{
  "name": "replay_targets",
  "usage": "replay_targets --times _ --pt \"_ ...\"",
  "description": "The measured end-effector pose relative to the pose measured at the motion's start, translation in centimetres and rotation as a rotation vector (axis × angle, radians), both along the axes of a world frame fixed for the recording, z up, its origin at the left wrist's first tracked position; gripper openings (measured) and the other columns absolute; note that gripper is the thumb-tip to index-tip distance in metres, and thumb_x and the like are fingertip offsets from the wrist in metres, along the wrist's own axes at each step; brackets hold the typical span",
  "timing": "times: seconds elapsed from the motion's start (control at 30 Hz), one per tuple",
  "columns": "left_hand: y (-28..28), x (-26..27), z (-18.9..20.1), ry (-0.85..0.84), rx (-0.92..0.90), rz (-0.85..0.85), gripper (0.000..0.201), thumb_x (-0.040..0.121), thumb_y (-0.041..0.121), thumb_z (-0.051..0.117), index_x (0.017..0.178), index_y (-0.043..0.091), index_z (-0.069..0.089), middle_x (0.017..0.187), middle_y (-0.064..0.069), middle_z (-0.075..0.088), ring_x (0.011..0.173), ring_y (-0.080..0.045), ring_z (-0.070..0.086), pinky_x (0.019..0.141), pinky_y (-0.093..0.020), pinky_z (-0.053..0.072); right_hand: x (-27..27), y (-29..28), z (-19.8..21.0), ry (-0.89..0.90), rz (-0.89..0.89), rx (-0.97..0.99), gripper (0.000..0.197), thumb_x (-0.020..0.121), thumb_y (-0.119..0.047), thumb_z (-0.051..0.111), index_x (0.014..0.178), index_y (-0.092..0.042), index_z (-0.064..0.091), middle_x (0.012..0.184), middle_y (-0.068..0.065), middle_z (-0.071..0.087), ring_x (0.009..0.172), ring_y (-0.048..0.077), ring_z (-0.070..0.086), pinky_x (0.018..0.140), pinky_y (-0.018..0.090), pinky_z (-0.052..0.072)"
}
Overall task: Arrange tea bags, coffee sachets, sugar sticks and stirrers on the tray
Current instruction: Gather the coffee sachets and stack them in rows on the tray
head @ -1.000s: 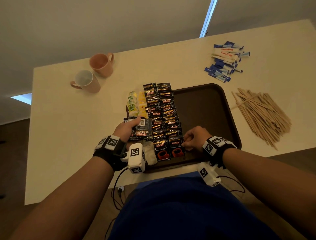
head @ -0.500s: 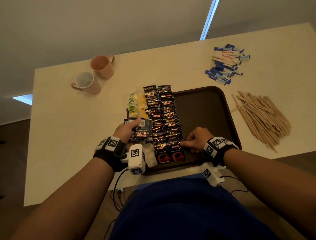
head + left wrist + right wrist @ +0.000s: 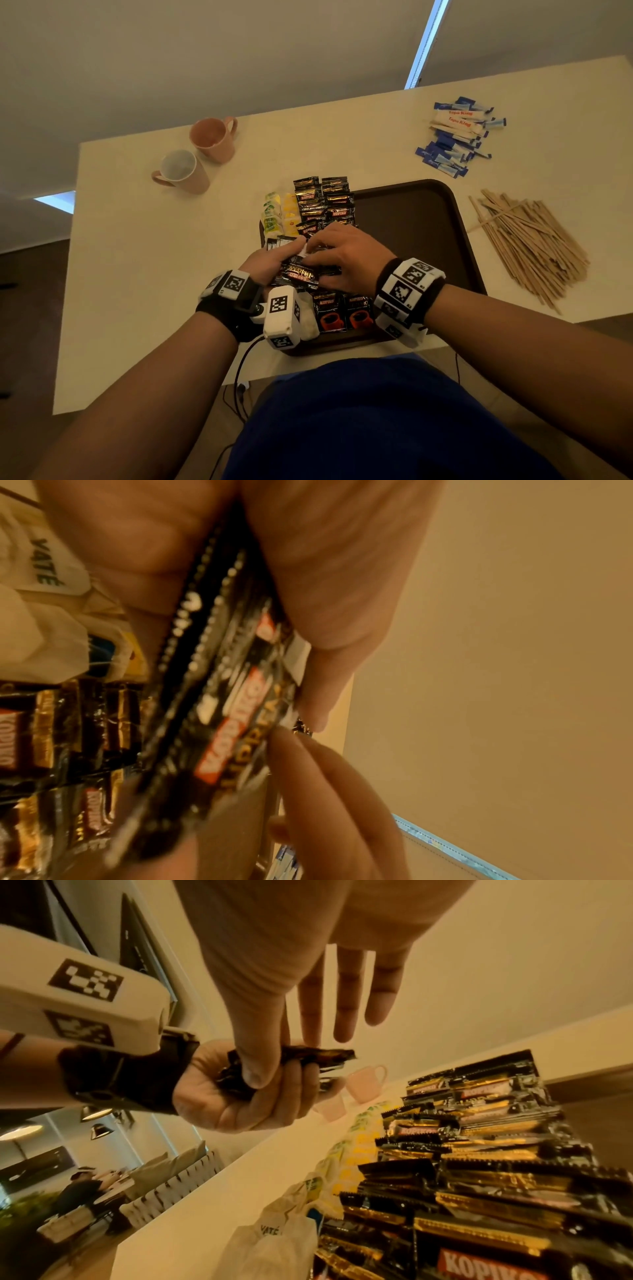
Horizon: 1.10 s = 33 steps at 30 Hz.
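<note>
Black sachet stack [image 3: 301,270] | in left hand [image 3: 265,262] | right hand [image 3: 346,260] pinching top

Stirrers [image 3: 527,246] right of tray [image 3: 411,212]

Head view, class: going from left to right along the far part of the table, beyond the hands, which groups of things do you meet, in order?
Two pink mugs → tea bags → rows of coffee sachets → bare part of the brown tray → sugar sticks → wooden stirrers.
</note>
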State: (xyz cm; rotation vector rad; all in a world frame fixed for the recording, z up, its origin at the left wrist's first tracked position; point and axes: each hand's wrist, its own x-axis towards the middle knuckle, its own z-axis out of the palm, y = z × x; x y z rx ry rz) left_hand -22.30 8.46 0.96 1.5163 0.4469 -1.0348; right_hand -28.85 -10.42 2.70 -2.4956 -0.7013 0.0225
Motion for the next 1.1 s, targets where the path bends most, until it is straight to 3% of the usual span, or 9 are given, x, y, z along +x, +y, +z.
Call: replay_targets --times 0.07,0.2,0.33,0.4,0.53,0.63,0.7,0.87,1.1 --pt "0.0 0.1 0.3 0.045 -0.03 0.003 0.075 0.068 0.051 0.079 0.125 0.007 0.061 0.103 -0.014 0.074 0.081 -0.027 0.073 0.066 -0.032 0.056 0.1 0.3 0.0 -0.008 0.025 -0.006 0.032 0.077 -0.02 0.079 0.108 -0.016 0.074 0.106 0.005 0.068 0.101 0.026 0.061 0.084 0.045 0.053" --pt "-0.2 0.3 0.6 0.119 -0.132 0.145 0.03 0.097 0.03 0.046 0.101 0.003 0.058 0.067 -0.011 0.069 0.051 -0.022 0.065 0.05 -0.026 0.05 0.4 0.3 0.3 0.002 0.0 0.017 0.033 0.08 -0.017 0.075 0.112 -0.016 0.072 0.107 0.005 0.068 0.1 0.024 0.061 0.087 0.043 0.053" --pt "0.0 0.4 1.0 0.107 -0.049 0.14 0.025 0.097 0.022 0.046 0.101 -0.001 0.056 0.068 -0.014 0.067 0.05 -0.023 0.065 0.047 -0.027 0.05 0.5 0.4 0.6 0.005 0.0 0.02 0.037 0.079 -0.023 0.075 0.116 -0.016 0.07 0.108 0.005 0.067 0.101 0.023 0.06 0.086 0.041 0.053" --pt "0.2 0.6 0.6 0.055 0.01 0.101 0.023 0.095 0.022 0.055 0.104 0.001 0.061 0.081 -0.016 0.069 0.059 -0.024 0.068 0.055 -0.031 0.053 0.6 0.4 0.6 -0.013 0.0 0.021 0.038 0.078 -0.023 0.077 0.114 -0.015 0.07 0.107 0.007 0.066 0.099 0.025 0.06 0.083 0.04 0.053" --pt "0.7 0.7 0.2 -0.017 0.05 -0.01 0.046 0.08 0.037 0.075 0.111 0.004 0.067 0.096 -0.016 0.074 0.081 -0.029 0.069 0.089 -0.048 0.051 0.6 0.1 0.2 -0.03 -0.002 0.033 0.034 0.078 -0.021 0.076 0.112 -0.013 0.071 0.105 0.008 0.067 0.097 0.026 0.061 0.08 0.042 0.055" --pt "0.8 0.7 -0.6 -0.028 0.093 -0.054 0.062 0.069 0.051 0.079 0.11 0.006 0.068 0.098 -0.016 0.074 0.086 -0.032 0.07 0.095 -0.047 0.051 0.3 -0.5 -0.2 -0.026 -0.032 0.076 0.028 0.083 -0.017 0.068 0.111 -0.011 0.071 0.102 0.008 0.07 0.094 0.026 0.063 0.078 0.041 0.055" --pt "0.8 0.6 -1.1 -0.063 0.153 -0.089 0.051 0.077 0.055 0.073 0.1 0.009 0.071 0.096 -0.016 0.075 0.09 -0.034 0.069 0.098 -0.049 0.05 -0.1 -0.7 -0.3 0.017 -0.129 0.165 0.026 0.084 -0.01 0.069 0.11 -0.009 0.071 0.1 0.007 0.071 0.092 0.024 0.064 0.08 0.038 0.055" --pt "0.7 0.2 -2.0 0.041 0.043 0.031 0.031 0.102 0.027 0.049 0.107 0.0 0.063 0.081 -0.01 0.075 0.067 -0.019 0.072 0.058 -0.029 0.058 -1.2 -2.1 -0.6 0.371 -0.439 0.354 0.019 0.09 -0.012 0.066 0.107 -0.017 0.073 0.091 -0.011 0.068 0.083 0.002 0.063 0.078 0.02 0.051" --pt "0.8 0.5 -1.8 0.084 -0.037 0.1 0.031 0.102 0.024 0.046 0.11 -0.003 0.059 0.086 -0.013 0.074 0.068 -0.021 0.073 0.054 -0.028 0.057 -4.2 -1.9 -3.2 0.726 -0.381 0.225 0.011 0.09 -0.015 0.067 0.099 -0.019 0.073 0.088 -0.006 0.072 0.083 0.005 0.066 0.078 0.026 0.054"
